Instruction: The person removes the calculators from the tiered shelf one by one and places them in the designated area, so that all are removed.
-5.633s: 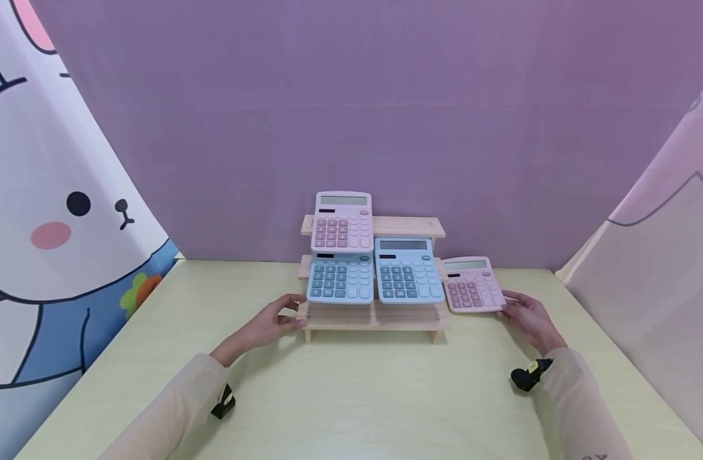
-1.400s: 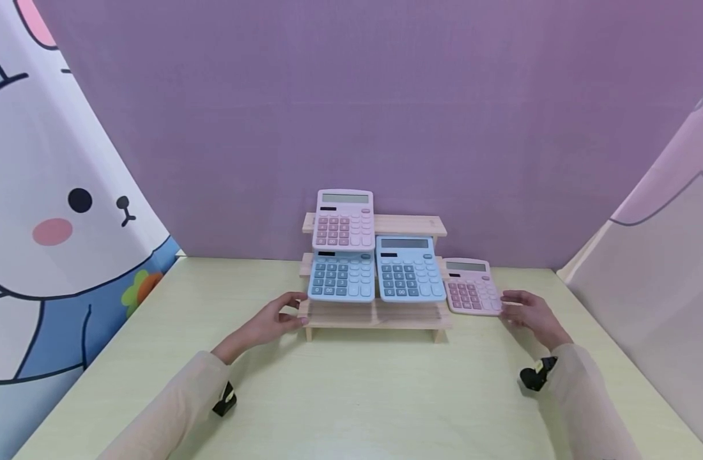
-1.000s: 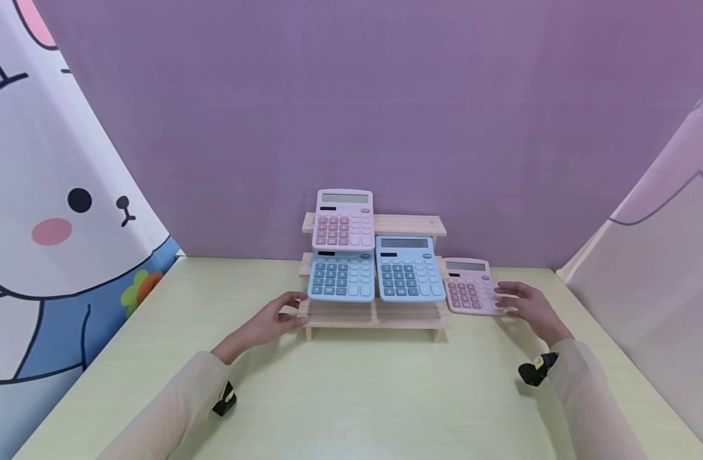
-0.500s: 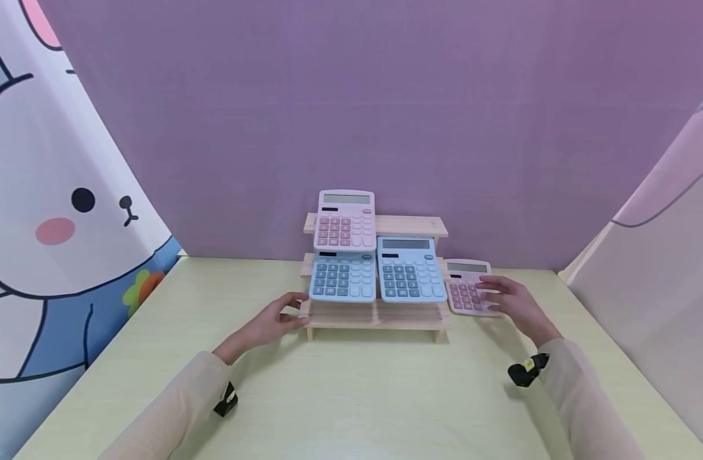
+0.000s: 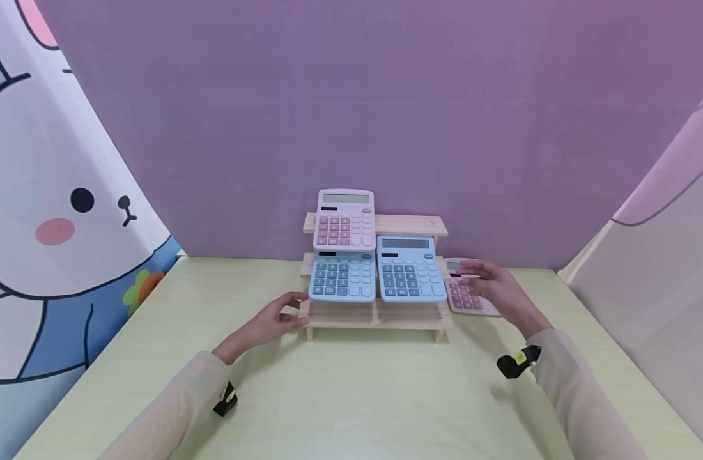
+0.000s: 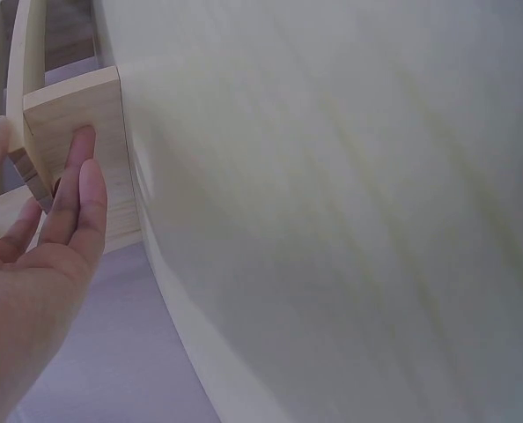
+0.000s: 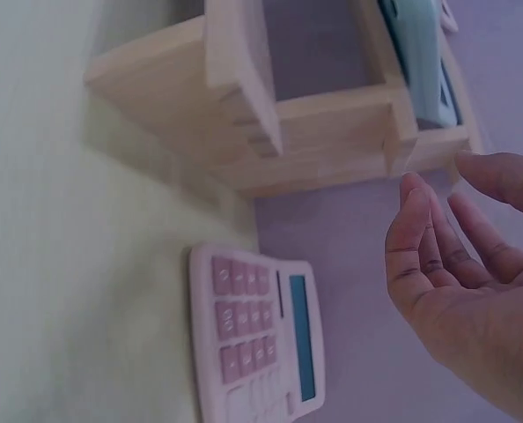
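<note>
A three-tier wooden rack (image 5: 380, 316) stands against the purple backdrop. A pink calculator (image 5: 344, 220) leans on its top tier at left; a blue calculator (image 5: 342, 278) sits below it, and a second blue calculator (image 5: 411, 271) beside that one. My left hand (image 5: 273, 321) grips the left end of the bottom board, thumb on one face and fingers on the other in the left wrist view. My right hand (image 5: 498, 291) hovers by the rack's right side, loosely bent and holding nothing. Beneath it another pink calculator (image 7: 261, 335) lies flat on the table, partly hidden in the head view.
The pale table (image 5: 351, 396) stretches in front of the rack. A purple cloth (image 5: 351, 115) forms the back wall, with a cartoon-printed cloth (image 5: 46, 191) at left and a pale cloth (image 5: 668, 255) at right. Black wrist cameras hang below both sleeves.
My right hand has left the right edge of the pink calculator on the table and moved left and up across it, toward the rack. My left hand and the calculators stay put.
</note>
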`<state>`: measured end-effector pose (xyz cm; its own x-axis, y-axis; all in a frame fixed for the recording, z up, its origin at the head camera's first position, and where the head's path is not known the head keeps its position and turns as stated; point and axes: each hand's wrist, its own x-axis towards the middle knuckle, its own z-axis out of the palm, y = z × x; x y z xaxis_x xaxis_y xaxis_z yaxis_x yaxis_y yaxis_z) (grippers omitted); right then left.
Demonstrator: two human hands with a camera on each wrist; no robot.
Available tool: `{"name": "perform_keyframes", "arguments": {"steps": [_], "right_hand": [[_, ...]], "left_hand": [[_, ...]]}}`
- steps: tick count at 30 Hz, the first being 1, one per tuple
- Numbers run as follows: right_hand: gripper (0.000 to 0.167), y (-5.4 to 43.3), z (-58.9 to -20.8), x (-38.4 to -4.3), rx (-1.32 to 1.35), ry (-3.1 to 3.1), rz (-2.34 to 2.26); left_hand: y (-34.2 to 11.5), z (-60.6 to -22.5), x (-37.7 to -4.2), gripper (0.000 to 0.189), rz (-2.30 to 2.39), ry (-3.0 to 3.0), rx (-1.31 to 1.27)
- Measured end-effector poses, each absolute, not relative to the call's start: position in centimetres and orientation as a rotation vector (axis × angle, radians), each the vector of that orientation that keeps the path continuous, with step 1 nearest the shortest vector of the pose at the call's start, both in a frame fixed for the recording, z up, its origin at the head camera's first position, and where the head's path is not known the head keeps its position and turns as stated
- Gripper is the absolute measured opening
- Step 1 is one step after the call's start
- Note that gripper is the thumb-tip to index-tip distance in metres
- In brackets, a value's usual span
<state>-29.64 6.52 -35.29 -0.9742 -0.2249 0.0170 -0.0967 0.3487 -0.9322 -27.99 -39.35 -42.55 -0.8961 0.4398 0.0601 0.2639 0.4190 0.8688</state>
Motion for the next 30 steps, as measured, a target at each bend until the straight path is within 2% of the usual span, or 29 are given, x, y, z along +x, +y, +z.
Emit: {"name": "perform_keyframes", "arguments": {"steps": [12, 23, 30], "right_hand": [[0.045, 4.0, -32.6, -30.0, -0.416, 2.488, -1.715], [0.051, 1.3, -31.6, -30.5, -0.473, 2.391, -1.757], [0.046, -0.9, -31.4, -31.2, -0.467, 2.346, -1.747]], "left_hand": [[-39.3, -42.5, -27.9, 0.061, 1.48, 2.483, 0.622], [-39.3, -42.5, -27.9, 0.062, 1.475, 2.496, 0.594], [-39.3, -42.4, -27.8, 0.061, 1.494, 2.474, 0.624]]}}
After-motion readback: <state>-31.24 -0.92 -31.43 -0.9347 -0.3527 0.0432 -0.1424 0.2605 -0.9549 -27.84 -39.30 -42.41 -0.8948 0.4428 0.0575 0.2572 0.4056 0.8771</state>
